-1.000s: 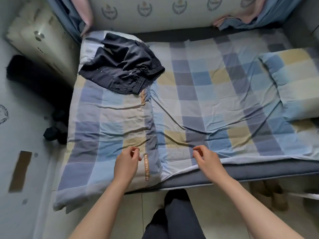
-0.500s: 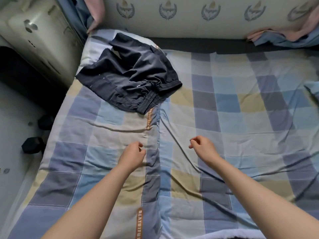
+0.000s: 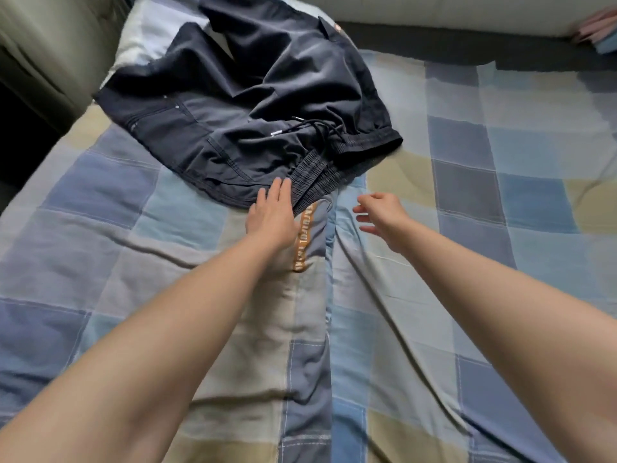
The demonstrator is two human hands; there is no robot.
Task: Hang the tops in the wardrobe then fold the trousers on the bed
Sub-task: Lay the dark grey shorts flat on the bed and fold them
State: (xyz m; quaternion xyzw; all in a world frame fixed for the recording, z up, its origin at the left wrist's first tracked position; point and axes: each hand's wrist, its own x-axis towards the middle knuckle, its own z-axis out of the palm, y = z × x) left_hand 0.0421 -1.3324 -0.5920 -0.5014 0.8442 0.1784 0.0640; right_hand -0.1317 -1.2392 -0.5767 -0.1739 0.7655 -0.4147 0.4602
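Head view
Bed: a checked quilt (image 3: 467,202) in blue, grey and yellow squares covers it; a fold runs down the middle, with an orange lettered strip (image 3: 303,235) along it.
Trousers: dark trousers (image 3: 253,105) lie crumpled at the far left of the quilt, partly over a pale pillow (image 3: 147,31). The elastic waistband (image 3: 314,178) faces the person, and a black drawstring (image 3: 314,128) lies loose on the cloth just above it.
Left hand: the left hand (image 3: 272,217) is stretched forward, palm down, fingers straight and close together. Its fingertips (image 3: 278,187) touch the near edge of the trousers just left of the waistband. It grips nothing.
Right hand: the right hand (image 3: 380,212) hovers over the quilt just right of the fold, near the waistband but apart from it. Its fingers are loosely curled and spread, with nothing between them.
Arms: both bare forearms reach in from the bottom corners.
Far edge: a dark mattress strip (image 3: 467,45) shows beyond the quilt, then a pale wall panel (image 3: 434,11).
Top right corner: a bit of pink and blue cloth (image 3: 597,31).
Left side: a pale cabinet (image 3: 50,45) stands beside the bed.
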